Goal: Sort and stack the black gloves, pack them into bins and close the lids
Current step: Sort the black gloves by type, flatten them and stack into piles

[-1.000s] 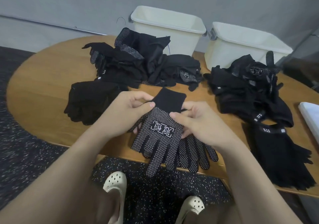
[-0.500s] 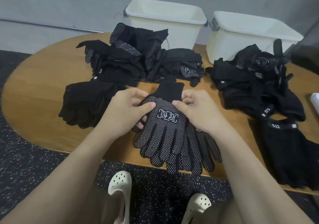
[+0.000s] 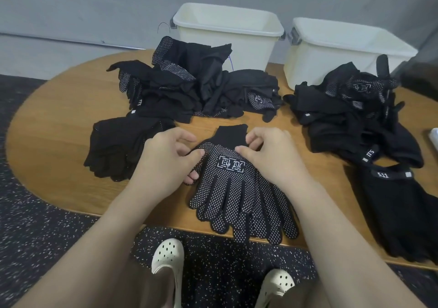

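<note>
A black dotted glove [image 3: 233, 189] with a white logo lies on top of other dotted gloves at the table's near edge, cuff pointing away. My left hand [image 3: 166, 163] pinches its left side near the wrist, thumb on top. My right hand [image 3: 270, 156] pinches its right side by the cuff. A loose heap of black gloves [image 3: 189, 82] lies behind. A flat stack of plain black gloves [image 3: 118, 146] sits at the left. Another heap [image 3: 350, 108] is at the right, with a 5.11 glove stack [image 3: 403, 208] in front of it.
Two cream open bins stand at the back of the wooden table [image 3: 59, 118], the left bin [image 3: 227, 32] and the right bin [image 3: 341, 51]. A white object [image 3: 435, 137] peeks in at the right edge. Below the table edge are my white clogs on speckled floor.
The dotted glove has been lowered and laid flatter onto the pile, fingers spread. Both hands have slid up toward its cuff. The camera view has tilted slightly.
</note>
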Demonstrator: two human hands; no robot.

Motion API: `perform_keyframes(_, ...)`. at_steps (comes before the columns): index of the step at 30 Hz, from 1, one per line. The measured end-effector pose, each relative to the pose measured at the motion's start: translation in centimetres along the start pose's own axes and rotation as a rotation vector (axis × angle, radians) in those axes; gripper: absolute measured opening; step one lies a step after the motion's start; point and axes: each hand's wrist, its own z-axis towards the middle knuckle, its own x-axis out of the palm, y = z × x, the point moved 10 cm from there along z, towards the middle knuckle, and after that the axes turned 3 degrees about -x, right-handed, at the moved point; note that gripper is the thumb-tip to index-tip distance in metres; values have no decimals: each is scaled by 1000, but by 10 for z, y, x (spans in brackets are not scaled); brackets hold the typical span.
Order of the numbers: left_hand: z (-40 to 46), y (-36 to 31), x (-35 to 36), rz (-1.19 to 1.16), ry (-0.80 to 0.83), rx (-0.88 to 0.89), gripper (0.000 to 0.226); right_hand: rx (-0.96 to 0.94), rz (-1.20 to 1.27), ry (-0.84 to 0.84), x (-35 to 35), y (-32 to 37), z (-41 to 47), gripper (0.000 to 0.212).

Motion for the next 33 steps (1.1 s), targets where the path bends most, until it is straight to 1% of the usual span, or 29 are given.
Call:
perform_keyframes(4, -7, -9, -10, 151, -85, 91, 17, 3, -115, -70, -9, 3, -4, 25)
perform_keyframes(6, -10, -11, -13, 214, -102, 107, 17, -73, -120, -128, -13, 10, -7, 26)
perform_keyframes(8, -13, -9, -18, 264, -119, 102, 19, -180, -90, -143, -11, 22, -11, 24)
perform_keyframes(10, -17, -12, -23, 333, -142, 120, 22, -288, -79, -74, -1, 35, -19, 30)
perform_keyframes(12, -22, -19, -25, 452, -171, 165, 29, -364, -116, 45, 15, 43, -26, 41)
perform_keyframes(15, -34, -44, -25, 565, -240, 338, 29, -354, -171, 181, 32, 34, -28, 56)
perform_keyframes(17, -42, -55, -17, 587, -219, 436, 18, -327, -208, 256, 41, 25, -27, 65)
perform_keyframes(18, -44, -54, -13, 590, -179, 434, 15, -327, -224, 288, 45, 22, -27, 68)
perform_keyframes(19, -44, -48, -8, 590, -115, 383, 20, -331, -238, 313, 48, 21, -28, 70)
perform_keyframes(21, -44, -30, 0, 605, 22, 255, 37, -338, -280, 358, 53, 18, -31, 74)
perform_keyframes(22, -45, -24, 3, 626, 61, 228, 42, -340, -310, 378, 55, 17, -32, 75)
perform_keyframes(25, -48, -12, 10, 659, 151, 193, 47, -356, -378, 414, 60, 16, -36, 80)
perform_keyframes(28, -48, 2, 13, 623, 260, 138, 53, -374, -395, 428, 62, 17, -38, 91)
perform_keyframes(31, -48, 6, 11, 645, 309, 97, 60, -377, -404, 431, 61, 18, -39, 102)
perform_keyframes(33, -47, 4, 3, 743, 266, 65, 63, -379, -405, 425, 60, 19, -39, 108)
